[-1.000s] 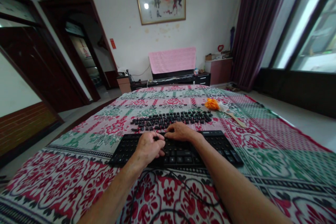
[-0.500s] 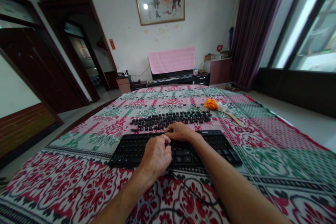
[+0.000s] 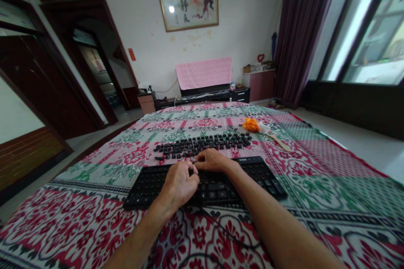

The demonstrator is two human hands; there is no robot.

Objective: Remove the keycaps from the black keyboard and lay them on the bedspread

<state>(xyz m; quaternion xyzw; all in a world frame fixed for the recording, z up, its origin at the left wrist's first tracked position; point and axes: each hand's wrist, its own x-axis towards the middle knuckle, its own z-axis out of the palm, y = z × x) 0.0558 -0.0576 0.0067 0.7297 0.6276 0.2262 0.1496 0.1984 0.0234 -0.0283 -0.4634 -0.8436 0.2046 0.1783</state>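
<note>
Purple curtain (image 3: 307, 33) hangs between bright window (image 3: 375, 46) and pale wall (image 3: 246, 12).

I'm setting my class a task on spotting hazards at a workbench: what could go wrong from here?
1. The loose keycaps lie just beyond the keyboard, close to the right hand; a careless brush could scatter them.
2. The cable lies slack on the patterned cloth beside the right forearm; a snag might tug the keyboard.
3. The left hand hides part of the keyboard, so a slip there could go unnoticed.
</note>
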